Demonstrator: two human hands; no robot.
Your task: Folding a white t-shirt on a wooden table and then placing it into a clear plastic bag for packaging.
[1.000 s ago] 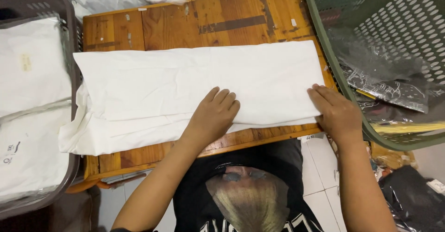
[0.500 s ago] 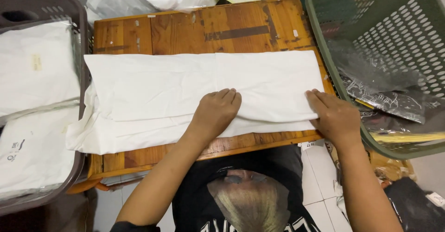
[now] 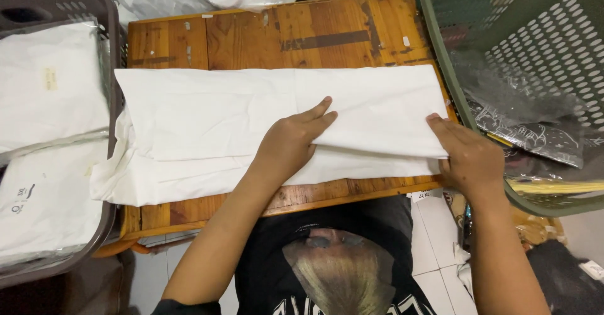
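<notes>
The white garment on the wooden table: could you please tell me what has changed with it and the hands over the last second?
The right hand has taken hold of the white garment's right end and started lifting its top layer. The left hand has crept slightly rightward, now pressing flat at the middle. The wooden table, grey basket and green basket stayed put.

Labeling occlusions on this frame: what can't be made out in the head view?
- Right hand: fingertips tucked under the white cloth fold, so the grip is hidden.
- Cloth under the left hand: covered by the palm.
- Green basket: cut off by the top and right edges.
- Grey basket: cut off by the left edge.
</notes>
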